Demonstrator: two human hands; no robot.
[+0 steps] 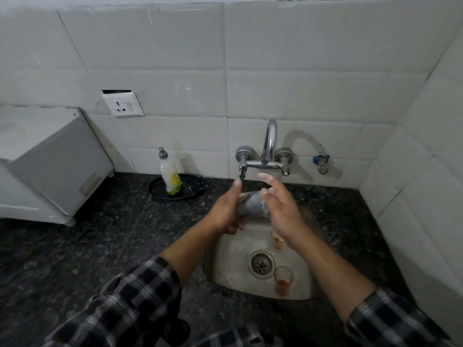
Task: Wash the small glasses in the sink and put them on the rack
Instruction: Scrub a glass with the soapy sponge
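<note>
My left hand (226,210) grips a small clear glass (253,205) lying sideways above the back of the sink (225,266), under the tap (269,144). My right hand (280,206) touches the glass's far end, fingers spread; some fingers seem to reach into its mouth. Two more small glasses with reddish residue stand in the sink: one (277,239) partly hidden behind my right wrist, the other (283,280) right of the drain (261,264). No rack is in view.
A dish soap bottle (170,172) stands on a dark round plate (190,189) on the black granite counter (75,246) left of the tap. A white appliance (50,161) fills the far left. Tiled walls close in behind and at right.
</note>
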